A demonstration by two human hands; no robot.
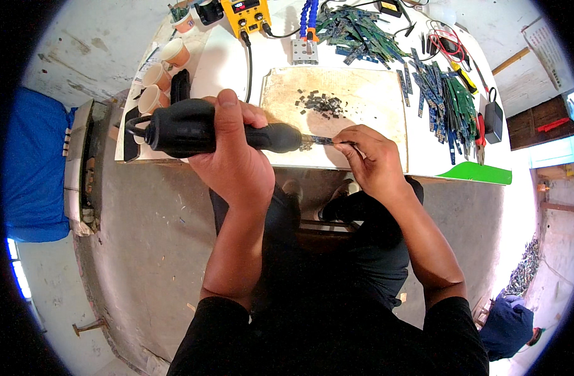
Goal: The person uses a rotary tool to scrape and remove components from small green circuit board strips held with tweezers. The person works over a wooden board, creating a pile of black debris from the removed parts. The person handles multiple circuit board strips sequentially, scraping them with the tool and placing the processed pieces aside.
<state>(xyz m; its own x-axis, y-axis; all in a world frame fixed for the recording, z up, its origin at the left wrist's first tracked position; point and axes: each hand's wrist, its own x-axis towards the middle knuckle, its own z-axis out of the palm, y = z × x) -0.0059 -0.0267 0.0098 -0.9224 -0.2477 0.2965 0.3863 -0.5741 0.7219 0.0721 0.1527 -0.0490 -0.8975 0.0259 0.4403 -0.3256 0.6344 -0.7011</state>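
My left hand [232, 156] is wrapped round a bulky black hand tool [180, 128] with a cord loop at its back end and a metal tip pointing right. Beside that tip, my right hand [371, 160] pinches a narrow dark circuit board strip [340, 141] near the front edge of a stained cream board [378, 91]. A scattered pile of small black chips [324, 103] lies on that board, just behind the strip. Whether the tip touches the strip I cannot tell.
On the white table [224, 81] are a yellow control unit [246, 14], blue segmented hoses [309, 19], piles of green strips [356, 34], pliers [481, 138] and several paper cups [155, 75]. A person [509, 323] in dark blue is at the lower right.
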